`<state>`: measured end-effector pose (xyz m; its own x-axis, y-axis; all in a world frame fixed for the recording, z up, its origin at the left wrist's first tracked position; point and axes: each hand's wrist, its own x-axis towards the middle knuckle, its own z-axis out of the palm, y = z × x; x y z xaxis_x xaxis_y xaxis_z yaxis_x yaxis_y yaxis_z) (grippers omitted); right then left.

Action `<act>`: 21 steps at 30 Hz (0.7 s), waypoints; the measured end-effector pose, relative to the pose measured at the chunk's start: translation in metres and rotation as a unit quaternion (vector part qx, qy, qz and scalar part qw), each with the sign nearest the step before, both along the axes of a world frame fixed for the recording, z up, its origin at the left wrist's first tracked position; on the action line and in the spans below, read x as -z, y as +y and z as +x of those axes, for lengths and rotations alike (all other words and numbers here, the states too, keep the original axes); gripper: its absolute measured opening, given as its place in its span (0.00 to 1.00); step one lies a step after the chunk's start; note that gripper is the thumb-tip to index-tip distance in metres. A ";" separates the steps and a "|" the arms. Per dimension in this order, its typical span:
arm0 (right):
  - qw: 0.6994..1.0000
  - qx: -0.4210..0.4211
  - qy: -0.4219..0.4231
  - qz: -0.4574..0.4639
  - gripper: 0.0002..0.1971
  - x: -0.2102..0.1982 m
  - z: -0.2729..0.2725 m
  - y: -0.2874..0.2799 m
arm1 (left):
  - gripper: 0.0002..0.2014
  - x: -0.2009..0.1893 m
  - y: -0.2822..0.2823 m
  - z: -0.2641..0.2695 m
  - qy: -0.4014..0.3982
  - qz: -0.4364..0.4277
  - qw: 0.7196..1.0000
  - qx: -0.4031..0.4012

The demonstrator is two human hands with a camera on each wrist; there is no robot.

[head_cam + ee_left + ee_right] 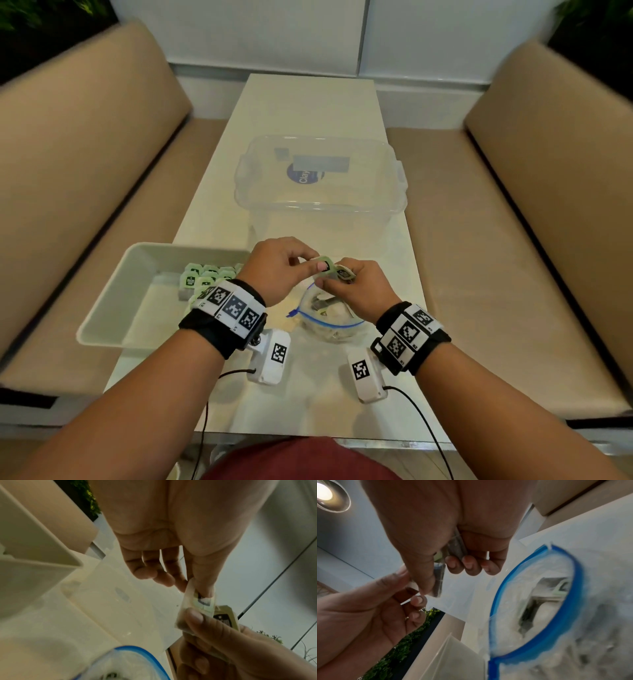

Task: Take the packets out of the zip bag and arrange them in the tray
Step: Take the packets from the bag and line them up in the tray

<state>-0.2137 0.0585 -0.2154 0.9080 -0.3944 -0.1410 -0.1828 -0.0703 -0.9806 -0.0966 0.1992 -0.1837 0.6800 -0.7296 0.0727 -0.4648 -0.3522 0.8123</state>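
Observation:
Both hands meet above the open zip bag [330, 320], a clear bag with a blue zip rim [537, 601] and more packets inside. My left hand [317, 265] pinches a pale green packet [325, 266] between thumb and forefinger; in the left wrist view the left hand [193, 591] holds the packet [197, 602] by its top edge. My right hand [339, 278] grips the same packet from below and holds a second packet [344, 273] behind it. Further packets [455, 547] are tucked in the curled right hand [440, 574]. The white tray [113, 308] at my left holds several green packets [205, 277].
A clear plastic tub [322, 178] stands on the white table [308, 102] just beyond my hands. Beige sofa seats flank the table on both sides. The tray overhangs the table's left edge. Wrist-camera cables trail toward me.

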 end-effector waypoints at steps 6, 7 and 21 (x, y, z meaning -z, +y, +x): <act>0.999 0.026 -0.006 -0.035 0.07 -0.015 0.025 0.029 | 0.04 -0.016 0.033 0.028 -0.016 -0.006 1.000 0.020; 0.998 0.031 -0.015 -0.052 0.07 -0.016 0.031 0.034 | 0.04 -0.019 0.039 0.033 -0.026 0.001 0.999 0.021; 0.994 0.002 -0.078 -0.079 0.02 -0.025 0.116 0.113 | 0.04 -0.060 0.128 0.111 -0.138 0.133 0.980 0.046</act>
